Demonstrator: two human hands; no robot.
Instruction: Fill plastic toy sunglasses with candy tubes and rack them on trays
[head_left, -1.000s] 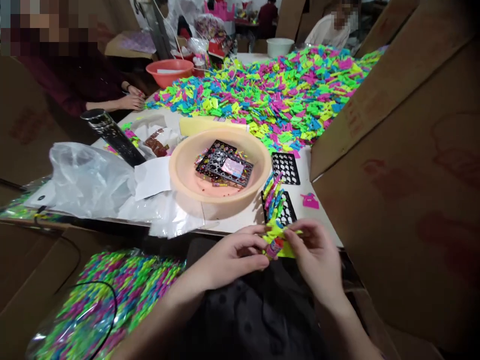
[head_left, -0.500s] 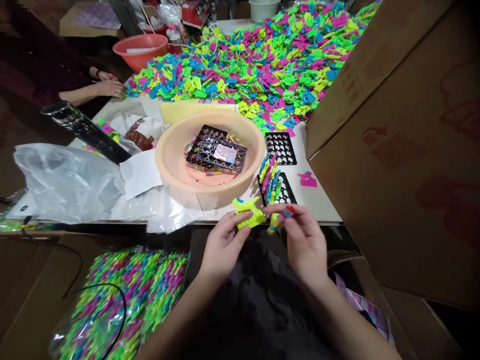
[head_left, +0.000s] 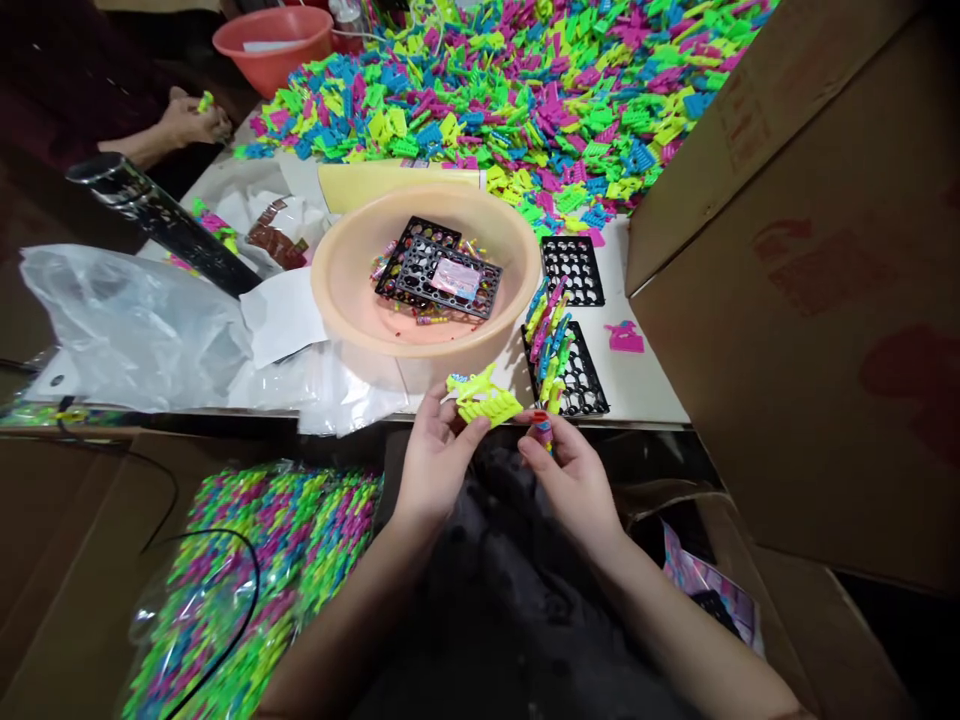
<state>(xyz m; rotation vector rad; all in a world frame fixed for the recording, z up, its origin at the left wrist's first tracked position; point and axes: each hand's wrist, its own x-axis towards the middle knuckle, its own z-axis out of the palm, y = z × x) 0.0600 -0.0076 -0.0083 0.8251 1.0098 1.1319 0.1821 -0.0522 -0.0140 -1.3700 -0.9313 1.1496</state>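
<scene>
My left hand (head_left: 439, 450) is closed on a flat yellow plastic toy piece (head_left: 489, 400) with a ridged lower part and a bit of blue on its upper left. Close beside it, my right hand (head_left: 574, 475) pinches a small tube-shaped piece (head_left: 541, 430) with a red end and a patterned wrap. The two pieces are near each other above the table's front edge; whether they touch I cannot tell. Just beyond my right hand, a row of colourful plastic pieces (head_left: 550, 335) stands in a black holed tray (head_left: 585, 375).
A peach basin (head_left: 337, 290) holds black trays and small tubes. Another black tray (head_left: 574, 270) and a pink piece (head_left: 624, 337) lie to the right, by a cardboard box (head_left: 795, 300). Behind is a heap of bright pieces (head_left: 510, 90). At left, a co-worker's hand (head_left: 187, 120) holds something yellow-green.
My right hand has moved left and turned the small tube more upright. The yellow piece now shows its ridged part. The co-worker's hand has lifted from the heap. The view has tilted down.
</scene>
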